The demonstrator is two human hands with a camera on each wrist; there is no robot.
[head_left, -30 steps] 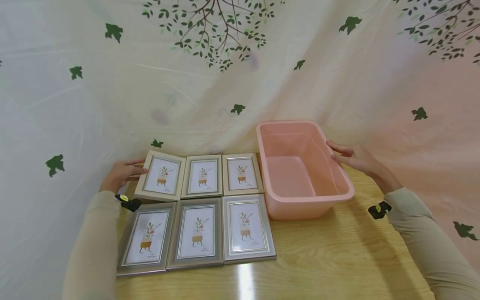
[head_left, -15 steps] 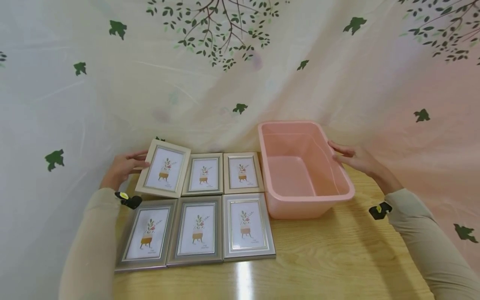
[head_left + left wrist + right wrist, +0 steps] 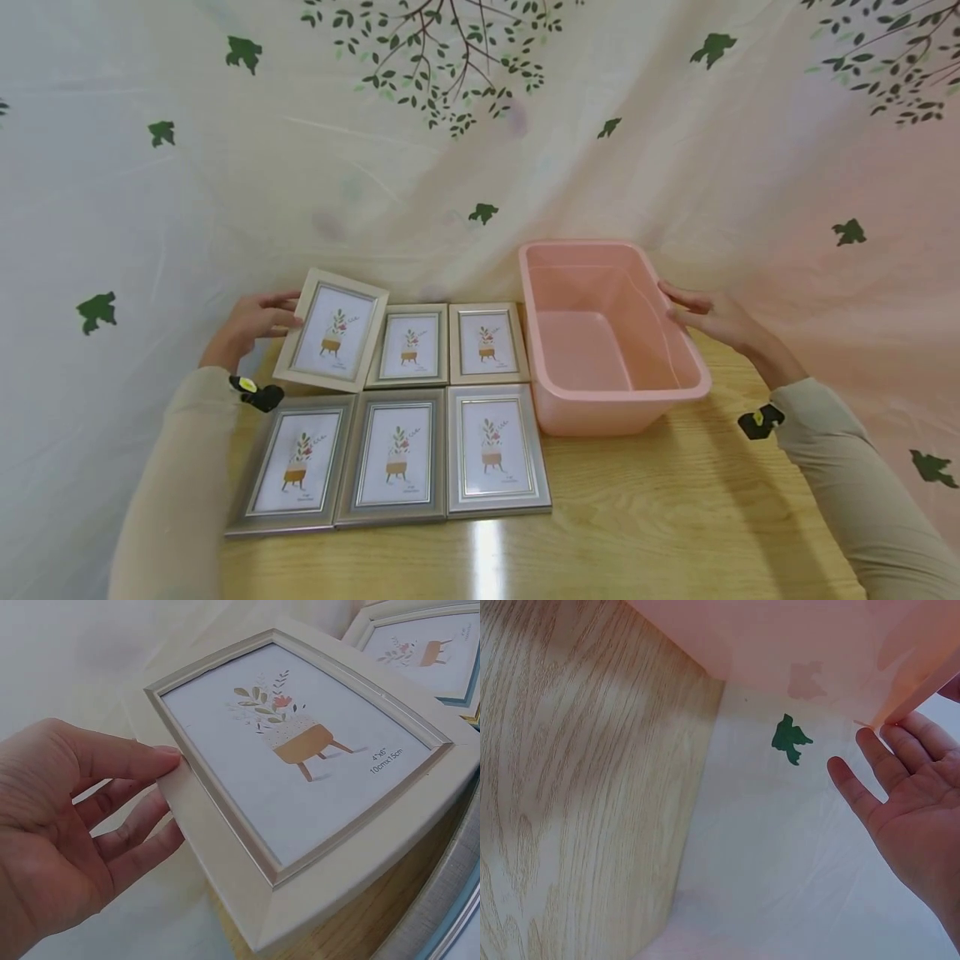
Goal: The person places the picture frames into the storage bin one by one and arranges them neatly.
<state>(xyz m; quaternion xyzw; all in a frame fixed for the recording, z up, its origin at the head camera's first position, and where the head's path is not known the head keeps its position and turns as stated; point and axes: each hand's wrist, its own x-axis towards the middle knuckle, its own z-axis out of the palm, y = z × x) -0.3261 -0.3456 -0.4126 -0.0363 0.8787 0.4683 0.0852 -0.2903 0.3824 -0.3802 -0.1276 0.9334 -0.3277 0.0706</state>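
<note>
My left hand (image 3: 253, 323) pinches the left edge of a cream picture frame (image 3: 303, 379), thumb on the face and fingers underneath. The left wrist view shows the frame (image 3: 217, 817) tilted, its upper end raised; behind its inner border is a white card with a potted-plant drawing. Beside it lie two more cream frames, the middle frame (image 3: 380, 346) and the right frame (image 3: 453, 346). My right hand (image 3: 712, 315) holds the right rim of a pink plastic basin (image 3: 551, 408); in the right wrist view the fingers (image 3: 883, 761) are outside the wall, thumb mostly hidden.
Three silver-grey frames form the front row: left frame (image 3: 247, 500), middle frame (image 3: 347, 492) and right frame (image 3: 456, 483). They lie flat on the wooden table (image 3: 637, 517). A white curtain (image 3: 375, 225) with leaf prints hangs close behind the frames and basin.
My left hand has lifted the far end of the left cream frame higher, tilting it and shifting it slightly right. The right hand and the basin stay where they were.
</note>
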